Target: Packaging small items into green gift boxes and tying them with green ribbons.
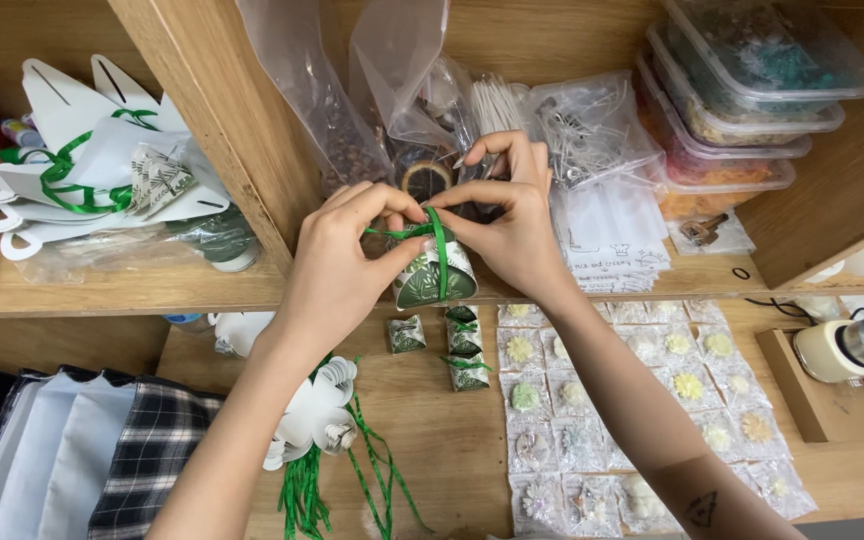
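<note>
Both hands pinch a thin green ribbon [436, 240] over a small green-and-white leaf-printed paper gift box [433, 277], held in the air just in front of the wooden shelf edge [122, 290], above the wooden surface [442, 440]. The left hand [337, 265] grips the ribbon's left end between thumb and forefinger and steadies the box; the right hand [512, 220] pinches the ribbon at the top.

The likely risk is the ribbon sliding off the box's curved top if the pull is uneven, or the light paper box crushing under the thumb. A dropped box could land among the three finished small boxes [457, 345] or the rows of clear packets with pale flower shapes [632, 400] below.

On the shelf, stacked clear plastic lidded tubs [752, 80] hold small coloured pieces, teal on top and orange lower; I cannot tell what they are. Clear plastic bags [592, 125] hold small metal parts and white sticks. Flat white box blanks [72, 150] lie to the left, tied with green ribbon.
</note>
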